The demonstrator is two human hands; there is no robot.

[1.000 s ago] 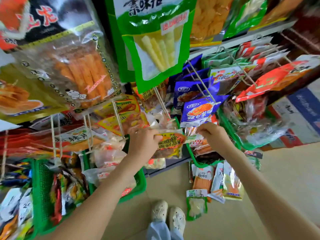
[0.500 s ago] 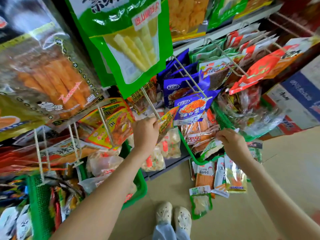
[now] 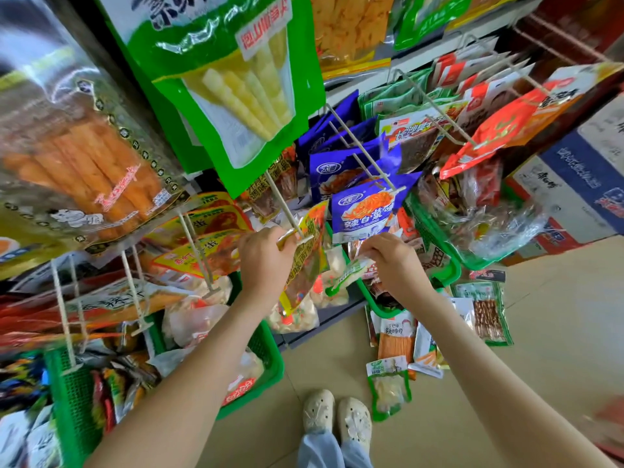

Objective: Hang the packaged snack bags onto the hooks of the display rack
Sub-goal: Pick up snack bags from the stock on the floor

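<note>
So the yellow snack bag [image 3: 305, 261] is right at the tip of the white wire hook [image 3: 287, 211], hanging down tall and narrow, glossy, with red print. The left hand [image 3: 266, 261] pinches its top edge against the hook's end. Can't tell if the hole is actually threaded on.

Half a second ago the right hand [image 3: 393, 261] was lower and further off. Now it's up close beside the bag, fingers pinching a green-and-white packet [image 3: 349, 275].

It's tight in there: a blue bag [image 3: 363, 211] hangs just to the right, a big green bag [image 3: 236, 79] hangs overhead, and there's a green basket [image 3: 270, 359] underneath. The only open room is toward the floor [image 3: 540, 383], where loose packets [image 3: 391, 390] lie.
</note>
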